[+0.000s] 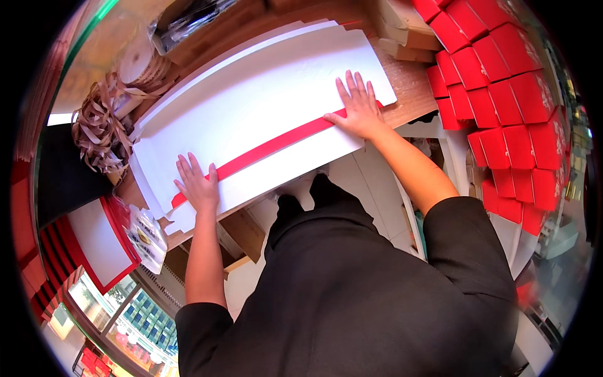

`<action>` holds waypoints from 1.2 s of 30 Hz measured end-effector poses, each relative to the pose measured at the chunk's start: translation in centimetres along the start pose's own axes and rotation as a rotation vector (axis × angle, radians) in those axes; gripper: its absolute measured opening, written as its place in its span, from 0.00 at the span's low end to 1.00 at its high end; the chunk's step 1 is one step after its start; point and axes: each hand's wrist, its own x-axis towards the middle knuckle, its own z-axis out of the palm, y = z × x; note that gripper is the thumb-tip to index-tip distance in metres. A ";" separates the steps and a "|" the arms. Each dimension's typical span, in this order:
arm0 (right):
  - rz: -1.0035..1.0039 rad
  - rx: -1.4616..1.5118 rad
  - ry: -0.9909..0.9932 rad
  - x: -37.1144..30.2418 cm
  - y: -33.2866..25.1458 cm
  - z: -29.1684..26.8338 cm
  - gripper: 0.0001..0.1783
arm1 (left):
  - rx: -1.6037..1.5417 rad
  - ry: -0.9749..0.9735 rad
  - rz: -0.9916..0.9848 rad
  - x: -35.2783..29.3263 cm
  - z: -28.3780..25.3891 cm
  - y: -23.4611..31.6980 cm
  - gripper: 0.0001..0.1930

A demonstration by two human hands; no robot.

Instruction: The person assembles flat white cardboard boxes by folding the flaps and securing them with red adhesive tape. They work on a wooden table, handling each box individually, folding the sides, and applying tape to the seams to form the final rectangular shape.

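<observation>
Large white sheets (251,113) lie stacked on a wooden table before me. Along the near part of the top sheet runs a narrow red strip (270,149), slanting up toward the right. My left hand (198,183) rests flat over the strip's left part, fingers spread. At its right end my right hand (359,107) lies with fingers stretched out on the white sheet and the thumb on the strip. Neither hand grips anything. Parts of the strip are hidden under both hands.
Red boxes (502,100) are piled high at the right. Left of the sheets sits a tangled heap of brown ribbon (103,122) beside a white roll (139,60). A dark tray with clear plastic wrap (188,25) stands at the back. The wooden table (408,85) shows at the right.
</observation>
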 end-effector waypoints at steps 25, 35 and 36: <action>0.166 -0.009 0.232 1.2 0.0 1.6 0.45 | -0.162 -0.011 0.002 0.9 -0.1 4.9 0.38; 0.169 -0.015 0.196 0.7 0.2 1.1 0.42 | -0.127 0.032 -0.086 0.1 0.2 -4.2 0.37; 0.163 -0.005 0.194 0.9 0.5 1.3 0.42 | -0.141 0.022 -0.088 0.3 0.2 -4.3 0.37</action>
